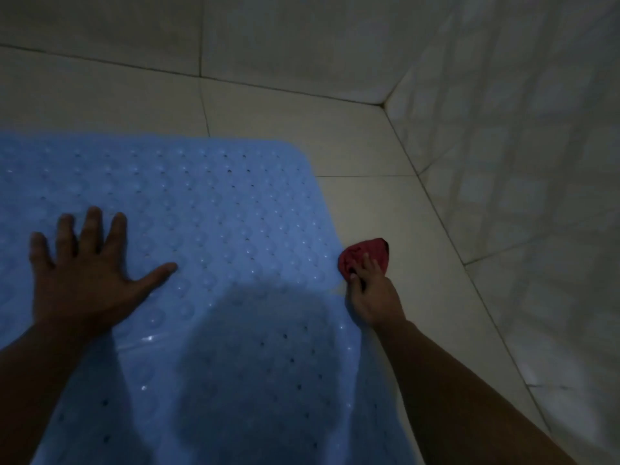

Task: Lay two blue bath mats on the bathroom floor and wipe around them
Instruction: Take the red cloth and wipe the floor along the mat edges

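Observation:
A blue bath mat [214,203] with rows of bumps and small holes lies flat on the pale tiled floor [362,156], filling the left and middle of the view. My left hand [84,273] rests on it with fingers spread flat. Just off the mat's right edge, my right hand [372,293] grips a bunched red cloth [362,251] against the floor. I can make out only one mat; a faint seam near the bottom left may be an overlap.
Tiled walls [503,146] rise at the back and right, meeting in a corner at the upper right. A strip of bare floor runs between the mat and both walls. My shadow falls across the mat's lower middle.

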Available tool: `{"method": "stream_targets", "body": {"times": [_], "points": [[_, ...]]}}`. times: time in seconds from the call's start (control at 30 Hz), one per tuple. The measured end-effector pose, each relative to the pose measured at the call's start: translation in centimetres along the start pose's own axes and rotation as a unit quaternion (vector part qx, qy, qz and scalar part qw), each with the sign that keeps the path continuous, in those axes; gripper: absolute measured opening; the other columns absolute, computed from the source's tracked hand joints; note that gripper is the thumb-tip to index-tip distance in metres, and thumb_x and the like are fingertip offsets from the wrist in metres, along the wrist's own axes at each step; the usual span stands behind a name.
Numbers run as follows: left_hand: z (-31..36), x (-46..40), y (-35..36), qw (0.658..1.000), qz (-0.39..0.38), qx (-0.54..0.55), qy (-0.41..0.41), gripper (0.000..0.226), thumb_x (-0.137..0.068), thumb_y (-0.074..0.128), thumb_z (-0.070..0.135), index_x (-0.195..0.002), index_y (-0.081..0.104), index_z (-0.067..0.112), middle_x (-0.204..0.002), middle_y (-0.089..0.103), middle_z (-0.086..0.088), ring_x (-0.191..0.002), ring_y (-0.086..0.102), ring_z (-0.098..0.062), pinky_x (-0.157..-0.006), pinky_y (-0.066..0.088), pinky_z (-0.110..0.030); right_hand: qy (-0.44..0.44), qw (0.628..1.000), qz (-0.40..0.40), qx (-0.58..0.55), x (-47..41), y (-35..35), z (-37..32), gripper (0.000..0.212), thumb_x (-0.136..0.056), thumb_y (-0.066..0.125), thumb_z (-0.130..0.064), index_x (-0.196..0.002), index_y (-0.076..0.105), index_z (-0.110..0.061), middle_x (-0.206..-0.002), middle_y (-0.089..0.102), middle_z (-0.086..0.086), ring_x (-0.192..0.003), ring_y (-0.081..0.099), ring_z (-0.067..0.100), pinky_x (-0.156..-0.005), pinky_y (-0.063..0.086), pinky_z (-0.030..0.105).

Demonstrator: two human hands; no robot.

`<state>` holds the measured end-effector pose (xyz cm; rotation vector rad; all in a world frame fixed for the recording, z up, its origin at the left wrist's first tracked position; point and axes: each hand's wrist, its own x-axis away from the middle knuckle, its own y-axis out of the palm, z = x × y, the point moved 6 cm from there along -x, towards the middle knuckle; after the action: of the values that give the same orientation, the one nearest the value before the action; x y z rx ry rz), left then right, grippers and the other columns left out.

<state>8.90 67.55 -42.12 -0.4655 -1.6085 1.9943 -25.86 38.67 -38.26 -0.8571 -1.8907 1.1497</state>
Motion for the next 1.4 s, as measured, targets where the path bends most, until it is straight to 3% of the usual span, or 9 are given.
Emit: {"method": "stream_targets", "body": {"times": [0.3,0.47,0.6,0.67,0.83,1.03,1.2,1.33,1.4], "points": [[-0.4,-0.7,1.4,0.999,-0.024,0.007,-0.022,0.131,-0.058,0.033,0.108,-0.163,0.007,0.033,-0.173,0.003,-0.005,-0.157,0.004,-0.039,-0.127,0.008,-0.06,-0.073,0.993,-0.072,0.063,3.8,0.7,3.5,0.053,-0.1,0.037,-0.041,-0.151,0.047,-0.028,-0.169,0.019,0.002,-0.156,0.017,0.024,-0.124,0.024,0.048],[-2.2,-2.8,3.5,0.999,-0.009,0.046,-0.016,0.131,-0.06,0.049,0.103,-0.161,0.019,0.025,-0.171,0.015,-0.013,-0.156,0.011,-0.043,-0.124,0.013,-0.064,-0.047,0.99,-0.096,0.094,5.7,-0.2,6.3,0.049,-0.105,0.042,-0.032,-0.154,0.04,-0.031,-0.171,0.012,0.001,-0.157,0.014,0.023,-0.124,0.017,0.052],[5.4,6.6,-1.1,0.98,0.13,0.049,0.141,0.072,-0.089,0.055,0.067,-0.144,0.053,0.021,-0.158,0.042,-0.014,-0.15,0.029,-0.041,-0.116,0.023,-0.058,-0.004,0.993,-0.085,0.078,8.6,-0.4,9.3,0.054,-0.098,0.038,-0.037,-0.15,0.049,-0.026,-0.168,0.022,0.011,-0.151,0.029,0.035,-0.118,0.035,0.049],[10.6,14.4,-2.7,0.953,0.133,0.092,0.255,0.05,-0.09,0.058,0.057,-0.127,0.066,0.025,-0.149,0.053,-0.009,-0.141,0.043,-0.039,-0.109,0.028,-0.053,0.018,0.992,-0.098,0.08,10.9,-0.1,10.7,0.051,-0.1,0.041,-0.032,-0.15,0.049,-0.022,-0.167,0.023,0.015,-0.149,0.033,0.037,-0.115,0.039,0.047],[12.6,30.7,2.4,0.944,-0.051,0.081,0.316,0.058,-0.084,0.056,0.064,-0.126,0.071,0.028,-0.153,0.051,-0.008,-0.141,0.044,-0.039,-0.102,0.033,-0.055,0.101,0.982,-0.144,0.071,19.0,1.1,13.9,0.054,-0.1,0.038,-0.034,-0.151,0.048,-0.018,-0.167,0.02,0.02,-0.15,0.03,0.04,-0.116,0.037,0.047],[13.1,34.0,5.7,0.942,-0.188,-0.021,0.277,0.105,-0.077,0.036,0.087,-0.164,0.023,0.029,-0.173,-0.007,-0.011,-0.158,-0.009,-0.04,-0.12,0.002,-0.066,0.226,0.967,-0.114,0.037,29.8,2.5,16.8,0.048,-0.105,0.042,-0.024,-0.153,0.045,-0.02,-0.169,0.015,0.016,-0.138,0.045,0.045,-0.112,0.039,0.045],[13.2,34.9,6.0,0.929,-0.276,-0.019,0.247,0.118,-0.078,0.057,0.083,-0.163,-0.008,0.036,-0.166,-0.035,-0.007,-0.15,-0.035,-0.037,-0.118,-0.018,-0.064,0.262,0.96,-0.096,0.013,37.9,5.7,17.3,0.051,-0.105,0.041,-0.026,-0.154,0.041,-0.011,-0.168,0.013,0.019,-0.142,0.038,0.049,-0.112,0.04,0.056],[13.3,34.4,4.9,0.908,-0.349,-0.003,0.23,0.114,-0.079,0.059,0.08,-0.163,-0.004,0.037,-0.167,-0.033,-0.004,-0.151,-0.035,-0.033,-0.118,-0.02,-0.061,0.215,0.966,-0.136,0.034,41.9,8.5,15.3,0.053,-0.106,0.037,-0.026,-0.157,0.034,-0.01,-0.168,0.008,0.022,-0.149,0.027,0.047,-0.11,0.042,0.057],[13.3,33.6,3.6,0.909,-0.357,0.058,0.207,0.103,-0.078,0.051,0.077,-0.164,0.016,0.033,-0.173,-0.012,-0.004,-0.158,-0.018,-0.029,-0.125,-0.008,-0.057,0.189,0.968,-0.158,0.04,43.9,9.7,13.6,0.056,-0.106,0.037,-0.024,-0.159,0.027,-0.01,-0.168,0.005,0.02,-0.15,0.024,0.045,-0.111,0.042,0.055]]}}
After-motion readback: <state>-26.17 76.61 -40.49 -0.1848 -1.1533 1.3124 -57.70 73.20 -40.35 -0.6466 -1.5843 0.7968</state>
